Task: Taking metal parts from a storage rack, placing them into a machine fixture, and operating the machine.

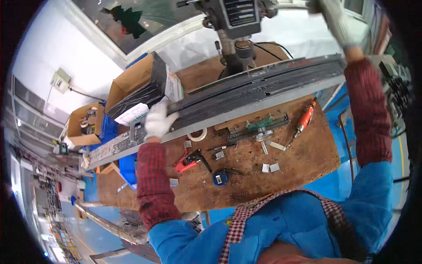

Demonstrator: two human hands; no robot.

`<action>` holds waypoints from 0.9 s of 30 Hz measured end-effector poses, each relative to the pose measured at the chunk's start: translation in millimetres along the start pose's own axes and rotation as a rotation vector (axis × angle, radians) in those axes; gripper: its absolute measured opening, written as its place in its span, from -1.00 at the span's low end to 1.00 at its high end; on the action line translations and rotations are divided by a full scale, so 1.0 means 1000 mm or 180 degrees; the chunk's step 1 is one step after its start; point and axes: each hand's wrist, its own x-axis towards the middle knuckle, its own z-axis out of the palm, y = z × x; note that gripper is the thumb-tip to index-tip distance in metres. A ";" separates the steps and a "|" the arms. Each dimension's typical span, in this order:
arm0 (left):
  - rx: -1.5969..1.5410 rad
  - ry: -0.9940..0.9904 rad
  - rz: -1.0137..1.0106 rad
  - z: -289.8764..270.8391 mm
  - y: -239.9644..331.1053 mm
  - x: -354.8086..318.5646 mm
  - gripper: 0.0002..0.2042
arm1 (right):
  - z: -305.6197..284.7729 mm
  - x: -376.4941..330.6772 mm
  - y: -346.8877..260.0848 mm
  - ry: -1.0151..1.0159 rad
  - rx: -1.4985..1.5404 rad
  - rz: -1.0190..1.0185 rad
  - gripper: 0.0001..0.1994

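Observation:
My left hand [158, 122], in a white work glove, is at the left end of a long dark metal profile [228, 97], its thumb toward the profile and its fingers closed at that end. The profile lies lengthwise on a pale metal beam [211, 118] that spans the bench. My right hand [334, 22], also gloved, is raised at the upper right, closed round a dark lever handle [313, 6]; motion smears it a little. Between my hands stands a drill press [239, 22], its chuck [244, 49] above the far edge of the profile.
On the brown bench [303, 171] lie an orange air tool [305, 118], a green clamp-like fixture [259, 126], a red-handled tool [188, 163], a tape roll [198, 134] and a round blue gauge-like thing [220, 178]. Open cardboard boxes [132, 86] stand at the left.

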 end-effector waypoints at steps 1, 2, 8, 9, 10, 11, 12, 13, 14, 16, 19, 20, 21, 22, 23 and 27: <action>0.0070 -0.0166 -0.0010 -0.012 -0.013 -0.019 -0.50 | 0.021 -0.041 -0.018 -0.0139 0.0023 0.0707 -0.55; 0.0092 -0.0282 0.0016 -0.021 -0.014 -0.033 -0.50 | 0.047 -0.080 -0.069 -0.0287 -0.0011 0.1381 -0.62; -0.0151 -0.0926 -0.0136 -0.068 0.087 -0.113 -0.55 | 0.138 -0.289 -0.193 -0.0978 0.0600 0.4180 -0.68; -0.0159 -0.1279 -0.0551 -0.074 0.110 -0.123 -0.52 | 0.156 -0.311 -0.206 -0.0881 0.1015 0.4497 -0.66; -0.0052 -0.1554 -0.0614 -0.090 0.130 -0.137 -0.50 | 0.181 -0.332 -0.206 -0.0938 0.1821 0.4344 -0.61; -0.0458 -0.1628 -0.0540 -0.101 0.141 -0.155 -0.51 | 0.200 -0.348 -0.208 -0.0975 0.2575 0.4107 -0.56; -0.0432 -0.2099 -0.1092 -0.122 0.165 -0.162 -0.44 | 0.227 -0.345 -0.212 -0.0957 0.2652 0.4680 -0.62; -0.0354 -0.2032 -0.0786 -0.117 0.157 -0.192 -0.39 | 0.243 -0.341 -0.218 -0.0884 0.3173 0.4649 -0.66; -0.0827 -0.2905 -0.1339 -0.146 0.198 -0.166 -0.40 | 0.257 -0.346 -0.220 -0.0820 0.3644 0.4631 -0.69; -0.0180 -0.2511 -0.1326 -0.137 0.215 -0.221 -0.39 | 0.255 -0.351 -0.231 -0.0530 0.3411 0.4843 -0.76; -0.0328 -0.2551 -0.1084 -0.133 0.227 -0.220 -0.39 | 0.238 -0.351 -0.253 -0.0164 0.3085 0.4707 -0.79; -0.0394 -0.2563 -0.1074 -0.132 0.232 -0.220 -0.39 | 0.231 -0.348 -0.261 -0.0090 0.2988 0.4657 -0.80; -0.0462 -0.2576 -0.1072 -0.132 0.236 -0.220 -0.38 | 0.223 -0.344 -0.269 -0.0027 0.2893 0.4607 -0.81; -0.0533 -0.2590 -0.1075 -0.131 0.241 -0.219 -0.38 | 0.215 -0.341 -0.277 0.0029 0.2799 0.4560 -0.81; -0.0590 -0.2614 -0.1076 -0.132 0.244 -0.219 -0.37 | 0.208 -0.338 -0.287 0.0094 0.2716 0.4514 -0.81; -0.0794 -0.2691 -0.1074 -0.130 0.264 -0.220 -0.34 | 0.168 -0.336 -0.313 0.0348 0.2390 0.4295 -0.77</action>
